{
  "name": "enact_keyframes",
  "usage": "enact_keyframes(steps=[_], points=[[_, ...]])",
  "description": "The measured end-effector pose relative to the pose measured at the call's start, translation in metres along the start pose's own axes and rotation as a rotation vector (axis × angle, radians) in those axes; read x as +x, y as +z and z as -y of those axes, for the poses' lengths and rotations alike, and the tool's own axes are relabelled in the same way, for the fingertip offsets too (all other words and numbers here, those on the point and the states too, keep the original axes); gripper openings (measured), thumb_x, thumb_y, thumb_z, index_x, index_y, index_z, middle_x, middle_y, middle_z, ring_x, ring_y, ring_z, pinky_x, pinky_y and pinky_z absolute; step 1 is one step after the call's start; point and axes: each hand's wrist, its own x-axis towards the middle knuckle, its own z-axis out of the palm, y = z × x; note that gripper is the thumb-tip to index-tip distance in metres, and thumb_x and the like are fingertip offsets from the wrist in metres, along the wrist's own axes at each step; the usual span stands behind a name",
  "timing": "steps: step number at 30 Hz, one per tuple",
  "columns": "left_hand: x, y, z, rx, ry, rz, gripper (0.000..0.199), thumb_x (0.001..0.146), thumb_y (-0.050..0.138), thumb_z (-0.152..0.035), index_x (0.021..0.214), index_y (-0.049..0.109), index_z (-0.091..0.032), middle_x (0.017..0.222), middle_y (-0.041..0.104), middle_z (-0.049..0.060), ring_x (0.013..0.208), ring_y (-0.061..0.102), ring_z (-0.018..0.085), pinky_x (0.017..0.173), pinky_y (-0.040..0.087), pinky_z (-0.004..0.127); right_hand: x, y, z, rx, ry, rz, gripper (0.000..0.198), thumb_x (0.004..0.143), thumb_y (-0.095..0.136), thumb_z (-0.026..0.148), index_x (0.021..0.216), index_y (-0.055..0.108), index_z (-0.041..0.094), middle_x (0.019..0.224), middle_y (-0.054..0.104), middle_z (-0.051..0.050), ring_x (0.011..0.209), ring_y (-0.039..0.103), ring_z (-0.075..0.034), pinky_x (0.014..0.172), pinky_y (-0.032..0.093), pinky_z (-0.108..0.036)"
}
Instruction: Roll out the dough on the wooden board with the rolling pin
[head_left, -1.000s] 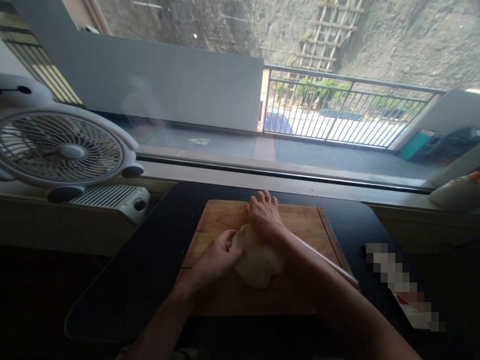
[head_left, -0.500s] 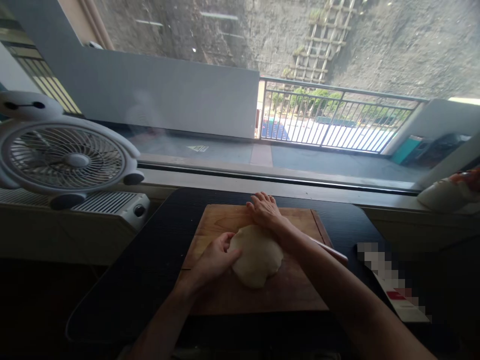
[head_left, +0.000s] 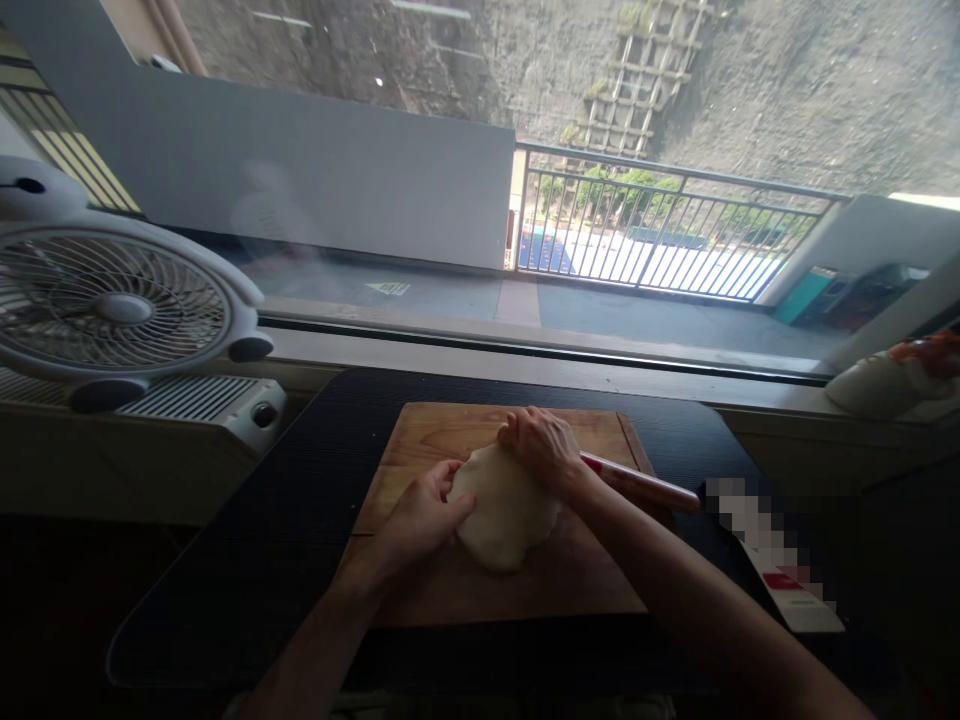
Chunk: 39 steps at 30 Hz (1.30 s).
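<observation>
A pale round of dough (head_left: 499, 520) lies near the middle of a wooden board (head_left: 431, 430), nearer its left edge than its right, its outline a little uneven. The left hand (head_left: 427, 505) grips it at the left rim, thumb on top and fingers curled at the side. What has just changed is the right hand (head_left: 544, 445): half a second ago its fingers stretched out toward the board's far edge, and now they bend down over the dough's far right rim. That suggests both hands are now busy with the rim together, though the light is dim and the knuckles hide the fingertips, so I cannot tell whether the right one pinches the dough or only rests on it. With the right forearm shifted, more of a stick (head_left: 649, 485) shows (red at the end by the wrist, and perhaps a rolling pin); it slants across the board's right edge, its other end sticking out past it. The board sits on a dark table (head_left: 292, 510), and near the table's right edge lies a long item (head_left: 787, 590), too blurred out to name. Beyond the table's far left corner, a white fan (head_left: 124, 308) stands on a heater (head_left: 225, 400).
</observation>
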Motion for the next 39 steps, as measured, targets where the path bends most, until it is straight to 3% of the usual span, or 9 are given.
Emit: enact_keyframes(steps=[9, 15, 19, 21, 25, 29, 33, 36, 39], points=[[-0.002, 0.000, -0.002, -0.039, 0.003, 0.034, 0.044, 0.071, 0.060, -0.028, 0.112, 0.047, -0.016, 0.077, 0.064, 0.002, 0.051, 0.054, 0.009, 0.037, 0.038, 0.016, -0.008, 0.001, 0.008, 0.050, -0.095, 0.008, 0.040, 0.096, 0.024, 0.038, 0.092, 0.059, 0.019, 0.092, 0.063, -0.006, 0.085, 0.056, -0.017, 0.076, 0.038, -0.027], [-0.004, -0.003, -0.003, 0.014, -0.006, 0.035, 0.046, 0.072, 0.059, -0.035, 0.112, 0.047, -0.017, 0.082, 0.065, 0.003, 0.051, 0.054, 0.010, 0.039, 0.038, 0.019, 0.010, 0.002, -0.009, 0.014, 0.057, 0.076, 0.045, 0.096, 0.022, 0.040, 0.090, 0.061, 0.018, 0.091, 0.064, -0.008, 0.087, 0.057, -0.019, 0.076, 0.038, -0.028], [-0.006, 0.000, -0.013, 0.449, 0.109, -0.262, 0.040, 0.074, 0.056, -0.038, 0.110, 0.052, -0.020, 0.085, 0.063, 0.003, 0.067, 0.059, 0.016, 0.056, 0.043, 0.025, -0.002, -0.005, -0.024, 0.050, 0.058, 0.048, 0.044, 0.096, 0.022, 0.038, 0.088, 0.061, 0.019, 0.090, 0.062, -0.007, 0.086, 0.055, -0.018, 0.077, 0.038, -0.028], [-0.004, 0.008, -0.019, 0.710, 0.223, -0.398, 0.034, 0.077, 0.052, -0.036, 0.107, 0.055, -0.022, 0.095, 0.060, 0.005, 0.081, 0.058, 0.019, 0.068, 0.043, 0.027, -0.016, -0.015, -0.026, 0.102, 0.021, 0.000, 0.041, 0.096, 0.024, 0.036, 0.088, 0.061, 0.020, 0.091, 0.061, -0.006, 0.087, 0.053, -0.017, 0.078, 0.038, -0.028], [0.004, 0.026, -0.018, 0.973, 0.249, -0.392, 0.027, 0.081, 0.045, -0.038, 0.097, 0.058, -0.022, 0.092, 0.057, 0.005, 0.088, 0.056, 0.020, 0.073, 0.041, 0.029, -0.052, -0.059, -0.039, 0.216, -0.002, -0.126, 0.032, 0.094, 0.029, 0.028, 0.102, 0.060, 0.022, 0.101, 0.060, -0.004, 0.093, 0.052, -0.017, 0.083, 0.038, -0.029], [0.009, 0.029, -0.005, 1.013, 0.266, -0.444, 0.033, 0.085, 0.038, -0.042, 0.106, 0.054, -0.023, 0.096, 0.056, 0.004, 0.089, 0.056, 0.018, 0.075, 0.042, 0.027, -0.123, -0.098, -0.095, 0.219, 0.162, -0.310, 0.034, 0.092, 0.029, 0.026, 0.116, 0.053, 0.024, 0.114, 0.058, -0.005, 0.108, 0.048, -0.019, 0.092, 0.037, -0.033], [0.010, 0.028, 0.000, 1.046, 0.303, -0.449, 0.034, 0.084, 0.040, -0.043, 0.107, 0.055, -0.023, 0.098, 0.056, 0.004, 0.092, 0.056, 0.018, 0.079, 0.043, 0.027, -0.212, -0.087, -0.170, -0.005, 0.424, -0.501, 0.036, 0.089, 0.032, 0.029, 0.118, 0.052, 0.024, 0.117, 0.058, -0.007, 0.118, 0.043, -0.021, 0.099, 0.032, -0.040], [0.011, 0.026, 0.001, 1.084, 0.331, -0.440, 0.035, 0.085, 0.039, -0.042, 0.109, 0.055, -0.023, 0.099, 0.056, 0.004, 0.092, 0.056, 0.019, 0.081, 0.042, 0.028, -0.251, -0.063, -0.203, -0.099, 0.459, -0.352, 0.035, 0.086, 0.034, 0.029, 0.114, 0.056, 0.022, 0.113, 0.061, -0.010, 0.119, 0.044, -0.023, 0.099, 0.032, -0.043], [0.013, 0.025, 0.003, 1.118, 0.360, -0.451, 0.037, 0.083, 0.041, -0.043, 0.108, 0.056, -0.019, 0.098, 0.057, 0.006, 0.091, 0.055, 0.021, 0.081, 0.042, 0.030, -0.250, -0.058, -0.202, -0.097, 0.447, -0.324, 0.035, 0.086, 0.035, 0.029, 0.112, 0.057, 0.021, 0.113, 0.061, -0.010, 0.118, 0.046, -0.023, 0.097, 0.033, -0.043]])
